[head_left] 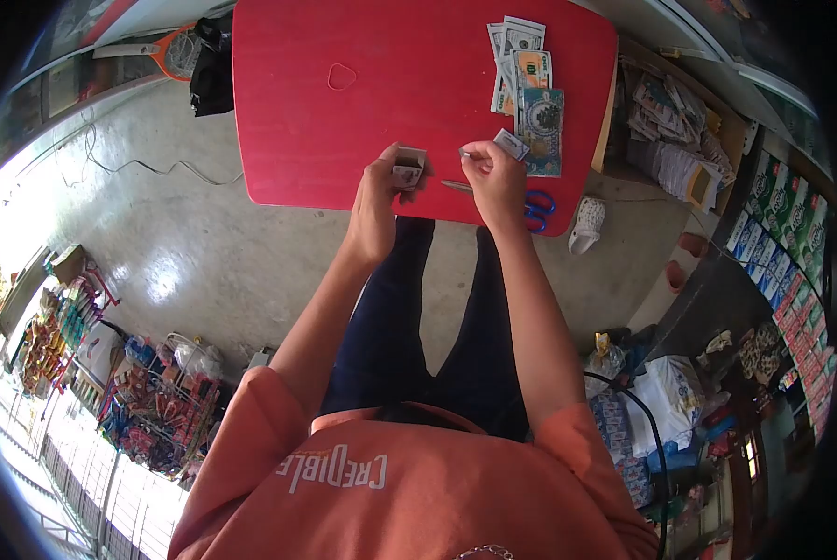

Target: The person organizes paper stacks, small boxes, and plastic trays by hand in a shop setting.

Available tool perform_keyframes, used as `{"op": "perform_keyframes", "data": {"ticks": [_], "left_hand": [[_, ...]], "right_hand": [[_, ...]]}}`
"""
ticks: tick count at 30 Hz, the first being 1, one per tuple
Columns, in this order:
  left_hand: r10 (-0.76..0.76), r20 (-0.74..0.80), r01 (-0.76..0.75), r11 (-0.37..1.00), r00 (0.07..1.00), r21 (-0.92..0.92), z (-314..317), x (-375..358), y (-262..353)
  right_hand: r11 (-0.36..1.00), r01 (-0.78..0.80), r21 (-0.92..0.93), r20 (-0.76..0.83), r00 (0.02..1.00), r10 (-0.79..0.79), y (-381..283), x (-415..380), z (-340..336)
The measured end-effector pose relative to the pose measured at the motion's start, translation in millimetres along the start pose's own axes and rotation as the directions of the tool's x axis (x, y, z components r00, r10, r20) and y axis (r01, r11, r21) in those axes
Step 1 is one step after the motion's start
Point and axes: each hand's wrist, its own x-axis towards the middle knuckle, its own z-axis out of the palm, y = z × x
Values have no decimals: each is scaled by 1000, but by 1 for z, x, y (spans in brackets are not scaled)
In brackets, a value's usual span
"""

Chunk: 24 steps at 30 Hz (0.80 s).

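A: Containers?
B: Small box [407,176] in the left hand [377,187], over the table's [297,140] near edge, fingers wrapped round it. Interior dark; contents unreadable. Beside the right edge, a cardboard box [611,136] packed with paper bundles [666,168].
A: Right hand [495,177]?
B: Fingertips pinched on something small and pale, unidentifiable. Pale card [513,144] just behind; held or lying, can't tell.
A: Hidden?
B: Scissors [457,186] near the near right corner, middle covered by that hand. Banknotes [535,70] overlap along the right edge, undermost ones partly covered.
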Motion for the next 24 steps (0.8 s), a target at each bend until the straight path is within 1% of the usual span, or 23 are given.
{"op": "perform_keyframes", "data": {"ticks": [2, 6, 9, 11, 14, 17, 23, 24], "left_hand": [[13, -4, -13, 1000, 1000, -5, 0, -2, -3], [41, 14, -41, 999, 999, -1, -4, -3, -10], [-5, 9, 5, 999, 1000, 48, -7, -3, -8], [-24, -18, 25, 999, 1000, 38, -5, -5, -4], [-11, -14, 11, 999, 1000, 38, -6, -6, -5], [-10, -13, 11, 999, 1000, 44, -8, -7, -6], [6, -17, -5, 999, 1000, 52, -11, -9, -9], [8, -16, -7, 998, 1000, 55, -11, -9, -9]], "right_hand": [[997, 33, -69, 30, 999, -31, 1, 0, 1], [981, 105, -165, 9, 994, -105, 0, 0, 1], [970, 113, -217, -15, 993, -119, -3, 1, 2], [960, 119, -253, -27, 991, -130, -6, -1, 2], [956, 58, -288, -30, 997, -69, -10, -5, 1], [917, 21, -398, -105, 992, -68, -12, -9, 5], [921, -26, -390, -102, 995, -15, -5, -9, 15], [921, -12, -388, -105, 994, -31, -4, -9, 15]]}}
